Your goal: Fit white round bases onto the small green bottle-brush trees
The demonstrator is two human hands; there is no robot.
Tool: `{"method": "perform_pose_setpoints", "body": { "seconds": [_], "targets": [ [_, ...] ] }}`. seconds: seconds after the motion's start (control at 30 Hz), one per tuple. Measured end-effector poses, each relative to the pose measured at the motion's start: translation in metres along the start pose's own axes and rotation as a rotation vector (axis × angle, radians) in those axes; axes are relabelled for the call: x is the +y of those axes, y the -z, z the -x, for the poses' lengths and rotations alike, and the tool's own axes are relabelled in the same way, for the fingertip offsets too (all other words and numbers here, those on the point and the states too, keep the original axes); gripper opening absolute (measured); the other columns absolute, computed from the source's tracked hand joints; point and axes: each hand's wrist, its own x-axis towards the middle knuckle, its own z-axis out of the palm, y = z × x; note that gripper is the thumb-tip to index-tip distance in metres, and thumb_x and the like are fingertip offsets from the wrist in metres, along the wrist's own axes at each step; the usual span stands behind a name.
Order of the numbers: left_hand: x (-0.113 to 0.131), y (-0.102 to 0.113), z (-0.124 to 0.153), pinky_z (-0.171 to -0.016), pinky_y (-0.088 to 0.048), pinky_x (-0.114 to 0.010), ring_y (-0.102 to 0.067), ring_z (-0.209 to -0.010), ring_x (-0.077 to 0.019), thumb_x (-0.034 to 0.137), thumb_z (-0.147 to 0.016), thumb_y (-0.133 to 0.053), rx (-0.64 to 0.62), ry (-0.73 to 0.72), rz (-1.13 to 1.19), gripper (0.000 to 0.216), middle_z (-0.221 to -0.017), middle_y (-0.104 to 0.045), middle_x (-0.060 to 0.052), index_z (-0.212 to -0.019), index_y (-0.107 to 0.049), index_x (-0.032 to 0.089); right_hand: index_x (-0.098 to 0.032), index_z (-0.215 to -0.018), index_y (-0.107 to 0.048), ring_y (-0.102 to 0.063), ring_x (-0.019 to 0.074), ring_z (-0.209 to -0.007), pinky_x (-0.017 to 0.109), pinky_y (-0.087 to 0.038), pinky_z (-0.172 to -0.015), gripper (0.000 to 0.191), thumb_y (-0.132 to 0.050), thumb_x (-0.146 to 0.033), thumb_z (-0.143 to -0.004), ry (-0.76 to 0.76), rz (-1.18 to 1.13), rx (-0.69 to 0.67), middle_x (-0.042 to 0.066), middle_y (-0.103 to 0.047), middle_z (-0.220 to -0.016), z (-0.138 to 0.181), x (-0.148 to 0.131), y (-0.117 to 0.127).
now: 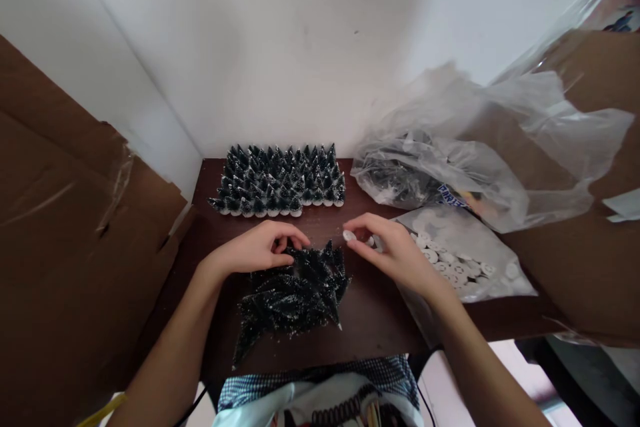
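My left hand [263,247] rests at the top of a loose pile of small dark green bottle-brush trees [293,297] lying on the dark table [373,317], its fingers curled and pinched at the pile's edge. My right hand [393,250] hovers just right of the pile and pinches a small white round base [349,235] between thumb and forefinger. Behind the hands, several finished trees on white bases [280,181] stand upright in tight rows.
A clear bag of white round bases [465,263] lies right of my right hand. Behind it sits a larger plastic bag with more dark trees [410,173]. Brown cardboard [75,227] flanks the table left and right; a white wall stands behind.
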Motion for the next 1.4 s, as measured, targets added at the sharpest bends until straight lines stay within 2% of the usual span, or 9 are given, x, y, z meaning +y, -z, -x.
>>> {"method": "perform_pose_setpoints", "body": {
  "seconds": [0.1,0.3,0.4,0.57,0.77,0.93,1.1,1.4],
  "targets": [
    [-0.001,0.002,0.002,-0.062,-0.041,-0.024,-0.05,-0.07,-0.0126,0.018,-0.078,-0.064,0.019,-0.019,0.008,0.037,-0.1,-0.07,-0.006,-0.114,-0.07,0.017,-0.021,-0.108,-0.066,-0.066,0.0155,-0.086,0.026,-0.051,-0.071,0.018,-0.063,-0.031,-0.094,0.021,-0.121,0.025,0.003,-0.071,-0.099,-0.023,-0.002,-0.007],
    [-0.003,0.0,0.002,-0.062,-0.041,-0.025,-0.053,-0.071,-0.0135,0.011,-0.078,-0.059,0.054,-0.087,-0.03,0.035,-0.102,-0.069,-0.005,-0.11,-0.071,0.019,-0.021,-0.106,-0.068,-0.067,0.0169,-0.089,0.03,-0.053,-0.077,0.018,-0.064,-0.032,-0.092,0.067,-0.351,-0.053,0.005,-0.072,-0.104,-0.049,-0.005,-0.026],
    [-0.006,0.0,0.001,-0.065,-0.043,-0.026,-0.055,-0.075,-0.015,0.011,-0.08,-0.057,0.085,-0.137,-0.088,0.03,-0.102,-0.067,-0.006,-0.106,-0.072,0.02,-0.022,-0.102,-0.069,-0.066,0.0168,-0.084,0.03,-0.052,-0.073,0.018,-0.065,-0.035,-0.091,0.018,-0.431,-0.041,0.004,-0.072,-0.099,-0.048,-0.001,-0.036],
    [-0.004,-0.001,0.001,-0.072,-0.045,-0.028,-0.057,-0.084,-0.0173,0.009,-0.08,-0.054,0.134,-0.169,-0.098,0.033,-0.103,-0.064,-0.006,-0.106,-0.071,0.02,-0.021,-0.098,-0.07,-0.066,0.0155,-0.081,0.03,-0.052,-0.077,0.019,-0.071,-0.037,-0.087,-0.079,-0.628,-0.032,0.003,-0.073,-0.094,-0.039,0.006,-0.045],
    [-0.002,-0.002,-0.002,-0.063,-0.04,-0.025,-0.047,-0.069,-0.0132,0.017,-0.085,-0.055,0.216,-0.166,-0.061,0.024,-0.094,-0.06,-0.004,-0.101,-0.071,0.018,-0.021,-0.094,-0.072,-0.068,0.0153,-0.083,0.031,-0.053,-0.082,0.021,-0.077,-0.035,-0.08,-0.163,-0.884,-0.098,0.002,-0.074,-0.09,-0.038,0.002,-0.051],
    [-0.003,-0.003,-0.005,-0.057,-0.036,-0.023,-0.043,-0.064,-0.0106,0.027,-0.091,-0.055,0.316,-0.155,-0.047,0.026,-0.094,-0.058,-0.003,-0.112,-0.07,0.02,-0.021,-0.09,-0.074,-0.067,0.0146,-0.081,0.031,-0.053,-0.084,0.022,-0.081,-0.036,-0.076,-0.252,-0.975,0.025,0.001,-0.074,-0.088,-0.04,0.003,-0.058],
    [0.0,-0.008,-0.008,-0.057,-0.035,-0.023,-0.043,-0.063,-0.0108,0.035,-0.094,-0.057,0.385,-0.158,-0.083,0.029,-0.082,-0.053,0.001,-0.115,-0.071,0.021,-0.021,-0.087,-0.074,-0.065,0.0135,-0.079,0.028,-0.052,-0.076,0.024,-0.084,-0.035,-0.071,-0.338,-1.066,0.169,0.001,-0.074,-0.086,-0.043,0.012,-0.062],
    [0.002,-0.016,-0.013,-0.058,-0.039,-0.023,-0.047,-0.063,-0.0114,0.037,-0.092,-0.063,0.526,-0.226,-0.096,0.027,-0.082,-0.061,-0.001,-0.11,-0.074,0.02,-0.02,-0.086,-0.073,-0.071,0.0143,-0.08,0.03,-0.055,-0.083,0.027,-0.088,-0.03,-0.066,-0.425,-1.277,0.148,0.002,-0.077,-0.087,-0.044,0.009,-0.059]
  ]
}}
